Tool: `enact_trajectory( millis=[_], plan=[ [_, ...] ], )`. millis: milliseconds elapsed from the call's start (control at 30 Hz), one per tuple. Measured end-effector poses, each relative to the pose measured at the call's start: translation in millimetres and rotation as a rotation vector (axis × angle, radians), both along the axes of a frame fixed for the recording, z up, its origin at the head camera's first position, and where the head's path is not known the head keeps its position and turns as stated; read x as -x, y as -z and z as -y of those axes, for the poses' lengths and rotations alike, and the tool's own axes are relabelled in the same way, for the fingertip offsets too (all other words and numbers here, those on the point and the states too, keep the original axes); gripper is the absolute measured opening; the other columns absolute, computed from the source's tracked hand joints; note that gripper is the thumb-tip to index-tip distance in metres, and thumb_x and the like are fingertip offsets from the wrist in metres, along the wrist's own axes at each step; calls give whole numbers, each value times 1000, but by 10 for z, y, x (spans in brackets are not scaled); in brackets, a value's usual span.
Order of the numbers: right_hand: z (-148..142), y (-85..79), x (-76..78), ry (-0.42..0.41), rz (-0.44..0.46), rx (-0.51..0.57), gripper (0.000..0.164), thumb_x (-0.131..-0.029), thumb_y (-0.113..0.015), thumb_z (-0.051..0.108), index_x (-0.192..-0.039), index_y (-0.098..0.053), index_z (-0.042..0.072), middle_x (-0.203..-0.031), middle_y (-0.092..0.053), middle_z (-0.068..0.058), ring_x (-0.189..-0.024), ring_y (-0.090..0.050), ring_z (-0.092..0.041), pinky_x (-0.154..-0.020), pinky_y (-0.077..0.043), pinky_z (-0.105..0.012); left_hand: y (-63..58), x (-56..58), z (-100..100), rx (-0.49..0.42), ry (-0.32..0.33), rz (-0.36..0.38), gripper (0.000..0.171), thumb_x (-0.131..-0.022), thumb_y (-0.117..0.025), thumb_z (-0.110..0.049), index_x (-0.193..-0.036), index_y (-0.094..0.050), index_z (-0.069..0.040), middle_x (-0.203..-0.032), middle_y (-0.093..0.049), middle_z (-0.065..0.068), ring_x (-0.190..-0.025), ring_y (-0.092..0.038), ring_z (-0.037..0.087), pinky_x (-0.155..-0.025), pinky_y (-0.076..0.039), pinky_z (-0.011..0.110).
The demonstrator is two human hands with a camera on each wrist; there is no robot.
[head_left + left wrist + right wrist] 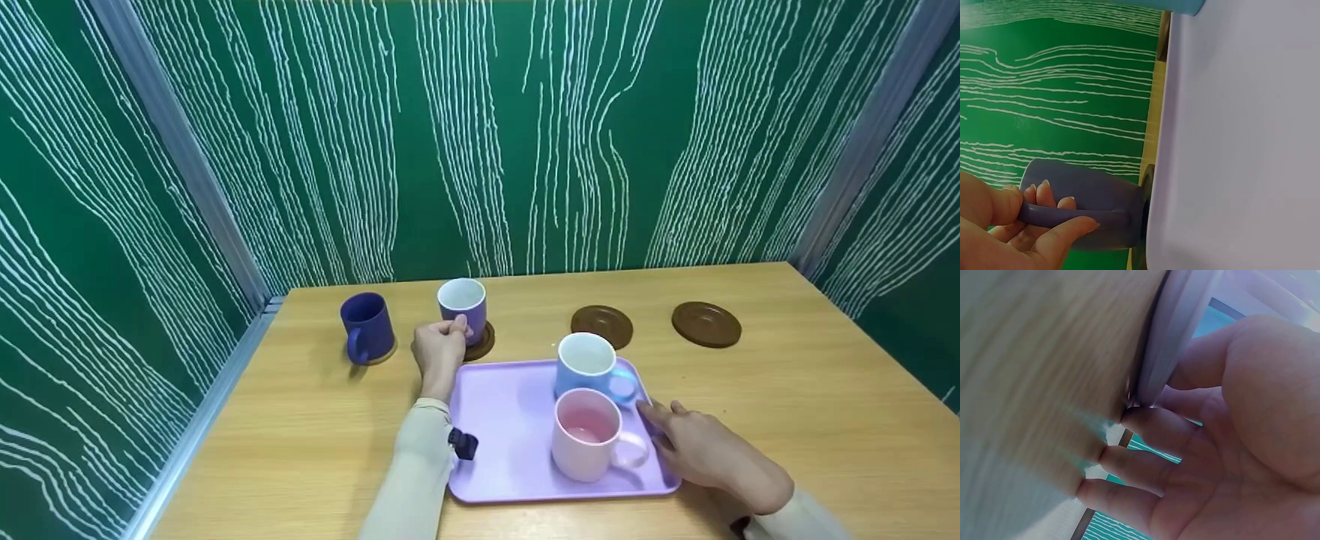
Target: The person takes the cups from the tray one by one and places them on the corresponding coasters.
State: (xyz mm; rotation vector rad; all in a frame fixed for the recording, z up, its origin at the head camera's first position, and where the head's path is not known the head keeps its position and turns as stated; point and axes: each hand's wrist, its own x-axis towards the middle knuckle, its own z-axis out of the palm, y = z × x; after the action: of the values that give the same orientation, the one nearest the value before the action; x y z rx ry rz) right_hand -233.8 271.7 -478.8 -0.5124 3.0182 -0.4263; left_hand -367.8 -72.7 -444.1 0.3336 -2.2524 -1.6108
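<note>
My left hand (440, 351) grips the handle of a purple mug (459, 298) with a white inside. That mug stands upright over a dark brown coaster (481, 343), behind the left part of a lilac tray (502, 442). In the left wrist view, thumb and fingers close round the mug's handle (1072, 216). On the tray's right part stand a light blue mug (581, 371) and, in front of it, a pink mug (581, 454), handles to the right. My right hand (701, 446) rests against the tray's right edge, its fingertips (1112, 455) touching the table, thumb by the rim.
A dark blue mug (379, 326) stands on a light coaster (385, 355) at the left. Behind the tray's right side lie two brown coasters, a nearer one (602, 322) and one farther right (706, 324). Green panels (465, 150) with white lines surround the wooden table (300, 442).
</note>
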Motion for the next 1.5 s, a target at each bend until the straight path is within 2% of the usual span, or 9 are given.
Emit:
enact_trajectory(
  millis=[167,433,600,867,1100,1500],
  plan=[
    [4,-8,2,9,20,-7,55,-98,-67,21,-148,-54,0,-145,-53,-33,-128,-49,-64,-102,-44,-73,34,5,-12,11,-13,15,28,-95,-73,-23,-71,-81,-10,-71,-74,-2,-84,-70,20,-86,-53,38],
    [7,-17,1,17,28,-3,55,-99,-66,22,-149,-53,1,-146,-52,-33,-129,-48,-64,-103,-42,-73,29,7,-36,4,-4,32,30,-96,-73,-24,-71,-80,-8,-72,-74,-1,-81,-66,20,-79,-51,35],
    [5,-14,4,15,46,4,55,-100,-65,23,-149,-53,0,-145,-53,-34,-130,-47,-64,-103,-42,-73,41,4,-44,-5,-2,24,30,-96,-73,-24,-71,-79,-8,-72,-73,-1,-82,-66,19,-81,-52,36],
    [2,16,-16,-18,-45,15,54,-97,-66,16,-145,-55,-3,-143,-55,-33,-125,-51,-65,-102,-44,-73,51,-2,-51,30,-25,-14,26,-93,-76,-24,-73,-82,-8,-73,-76,0,-84,-72,23,-82,-55,40],
    [4,-13,9,7,31,-5,54,-100,-64,21,-149,-53,-1,-144,-53,-36,-129,-47,-65,-102,-42,-74,51,13,-58,16,-9,9,26,-92,-77,-28,-73,-82,-12,-76,-76,0,-84,-70,22,-85,-54,39],
    [8,7,-3,-14,-25,-5,53,-100,-65,21,-146,-56,-2,-141,-55,-36,-125,-51,-65,-101,-44,-73,62,23,-32,12,6,29,27,-92,-75,-30,-74,-82,-12,-74,-75,-3,-80,-67,19,-79,-52,35]
  ],
)
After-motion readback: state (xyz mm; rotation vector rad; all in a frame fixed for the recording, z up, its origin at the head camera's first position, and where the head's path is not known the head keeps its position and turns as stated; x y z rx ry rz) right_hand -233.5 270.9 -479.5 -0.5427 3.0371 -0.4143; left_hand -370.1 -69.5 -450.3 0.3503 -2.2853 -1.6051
